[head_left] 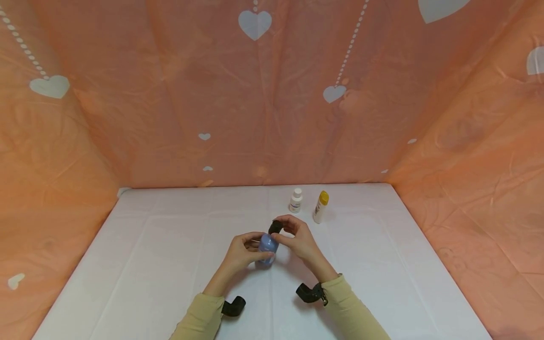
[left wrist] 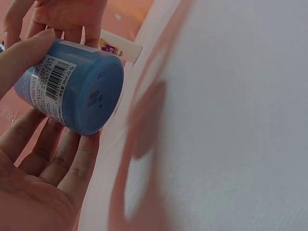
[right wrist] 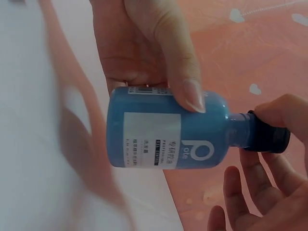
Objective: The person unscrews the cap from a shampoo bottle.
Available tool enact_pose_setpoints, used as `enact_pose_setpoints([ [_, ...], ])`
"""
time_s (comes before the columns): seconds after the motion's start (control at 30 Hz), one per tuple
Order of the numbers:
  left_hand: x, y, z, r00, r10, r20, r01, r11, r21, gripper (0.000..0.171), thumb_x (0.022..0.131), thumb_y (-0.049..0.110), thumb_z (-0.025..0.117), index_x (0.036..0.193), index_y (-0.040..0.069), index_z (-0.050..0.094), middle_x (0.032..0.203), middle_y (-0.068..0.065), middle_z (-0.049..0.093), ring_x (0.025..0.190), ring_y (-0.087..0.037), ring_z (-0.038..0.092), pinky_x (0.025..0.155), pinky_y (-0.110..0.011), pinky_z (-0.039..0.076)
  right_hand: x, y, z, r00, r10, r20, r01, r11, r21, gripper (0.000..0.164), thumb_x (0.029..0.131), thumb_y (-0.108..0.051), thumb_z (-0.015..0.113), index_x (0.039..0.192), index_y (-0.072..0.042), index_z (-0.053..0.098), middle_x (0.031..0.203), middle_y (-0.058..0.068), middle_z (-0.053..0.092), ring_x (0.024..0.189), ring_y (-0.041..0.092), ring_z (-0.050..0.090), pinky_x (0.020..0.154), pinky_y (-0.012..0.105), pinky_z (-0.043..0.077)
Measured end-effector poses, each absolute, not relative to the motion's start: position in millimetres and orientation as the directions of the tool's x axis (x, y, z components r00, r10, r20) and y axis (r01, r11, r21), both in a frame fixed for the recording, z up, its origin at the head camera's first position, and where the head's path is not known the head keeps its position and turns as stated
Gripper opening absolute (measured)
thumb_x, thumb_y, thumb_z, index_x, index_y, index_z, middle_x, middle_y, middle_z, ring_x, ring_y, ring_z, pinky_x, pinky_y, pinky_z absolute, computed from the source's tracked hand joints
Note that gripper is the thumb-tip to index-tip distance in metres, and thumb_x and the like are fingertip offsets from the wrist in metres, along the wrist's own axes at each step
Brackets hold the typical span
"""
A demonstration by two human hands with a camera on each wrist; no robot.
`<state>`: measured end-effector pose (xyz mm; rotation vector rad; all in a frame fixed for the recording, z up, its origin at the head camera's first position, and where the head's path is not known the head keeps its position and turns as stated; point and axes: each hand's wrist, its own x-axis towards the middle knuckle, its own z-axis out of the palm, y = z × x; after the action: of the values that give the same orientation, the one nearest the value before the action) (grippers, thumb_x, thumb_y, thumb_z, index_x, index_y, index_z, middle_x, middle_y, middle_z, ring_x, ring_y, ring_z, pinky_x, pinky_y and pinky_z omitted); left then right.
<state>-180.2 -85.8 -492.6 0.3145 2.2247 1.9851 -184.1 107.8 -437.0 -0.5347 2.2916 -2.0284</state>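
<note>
At the left, my left hand [head_left: 243,254] grips the body of a blue bottle [head_left: 267,242], thumb on one side and fingers on the other; the bottle is held up off the white table [head_left: 170,283], near its middle, leaning so that its top points up and to the right; its side carries a white label [right wrist: 151,139]; at its top a black cap [head_left: 276,227] sits at the clear neck [right wrist: 238,130], though I cannot tell how tightly; just right of that, my right hand [head_left: 299,238] pinches the cap between thumb and fingers; beyond that hand a small white bottle [head_left: 295,202] stands upright on the table; farthest right, near it, stands a yellow-capped bottle [head_left: 320,208].
</note>
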Motion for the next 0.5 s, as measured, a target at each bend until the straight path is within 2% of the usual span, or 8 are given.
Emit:
enact_pose_setpoints([
  [0.17, -179.8, -87.5, -493.6, -0.972, 0.235, 0.030, 0.063, 0.132, 0.989, 0.055, 0.069, 0.010, 0.087, 0.118, -0.002, 0.064, 0.100, -0.012, 0.067, 0.088, -0.024, 0.066, 0.073, -0.030, 0.056, -194.9, 111.1, -455.0, -0.929, -0.287, 0.233, -0.245, 0.006, -0.969, 0.033, 0.084, 0.006, 0.069, 0.115, 0.009, 0.058, 0.108, 0.020, 0.064, 0.097, 0.015, 0.059, 0.095, 0.044, 0.043],
  [0.33, -177.9, -91.6, -493.4, -0.978, 0.209, 0.010, 0.043, 0.157, 0.987, 0.055, 0.068, 0.012, 0.087, 0.117, 0.001, 0.065, 0.103, -0.011, 0.067, 0.089, -0.022, 0.066, 0.073, -0.030, 0.055, -196.7, 113.4, -458.0, -0.927, -0.286, 0.244, -0.230, -0.084, -0.970, 0.035, 0.084, 0.007, 0.067, 0.116, 0.012, 0.054, 0.108, 0.021, 0.064, 0.093, 0.015, 0.060, 0.083, 0.027, 0.048],
  [0.5, -175.9, -96.4, -491.9, -0.984, 0.177, 0.004, 0.031, 0.153, 0.988, 0.055, 0.067, 0.010, 0.088, 0.116, 0.001, 0.066, 0.105, -0.012, 0.067, 0.088, -0.023, 0.066, 0.073, -0.030, 0.055, -198.1, 114.8, -457.1, -0.935, -0.279, 0.220, -0.196, -0.112, -0.974, 0.041, 0.084, 0.006, 0.067, 0.122, 0.012, 0.053, 0.113, 0.023, 0.062, 0.094, 0.015, 0.060, 0.080, 0.023, 0.049],
])
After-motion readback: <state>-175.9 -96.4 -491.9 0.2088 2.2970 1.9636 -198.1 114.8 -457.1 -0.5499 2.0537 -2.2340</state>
